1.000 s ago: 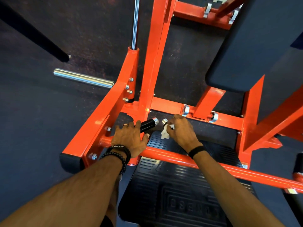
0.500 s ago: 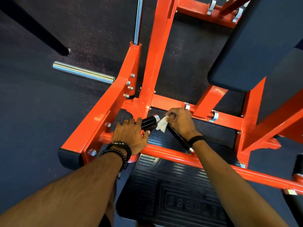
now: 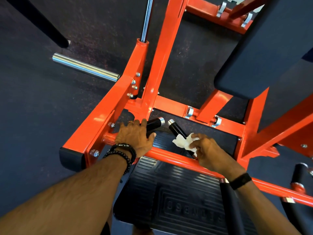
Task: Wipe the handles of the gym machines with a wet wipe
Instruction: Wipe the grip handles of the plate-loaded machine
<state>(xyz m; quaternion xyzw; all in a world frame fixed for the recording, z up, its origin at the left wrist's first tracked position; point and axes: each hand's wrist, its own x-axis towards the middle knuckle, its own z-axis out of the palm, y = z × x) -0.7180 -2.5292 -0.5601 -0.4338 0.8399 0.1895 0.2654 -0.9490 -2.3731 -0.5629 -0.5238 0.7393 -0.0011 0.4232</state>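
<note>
- Right hand (image 3: pixel 209 150) fingers pinch the wipe (image 3: pixel 182 142) round the right handle (image 3: pixel 177 131).
- Left hand (image 3: pixel 135 136) fingers curl round the left handle (image 3: pixel 155 123).
- Handle tips nearly meet above the footplate (image 3: pixel 177 200).

The scene is evenly and brightly lit from above. Glare is seen as white streaks on the glossy orange frame (image 3: pixel 108 116) and on the chrome bar (image 3: pixel 84 68). The dark floor (image 3: pixel 33 107) is rendered grainy. Straight bars are bowed toward the edges by the wide-angle lens. Slight softness is noticed near the bottom corners.
</note>
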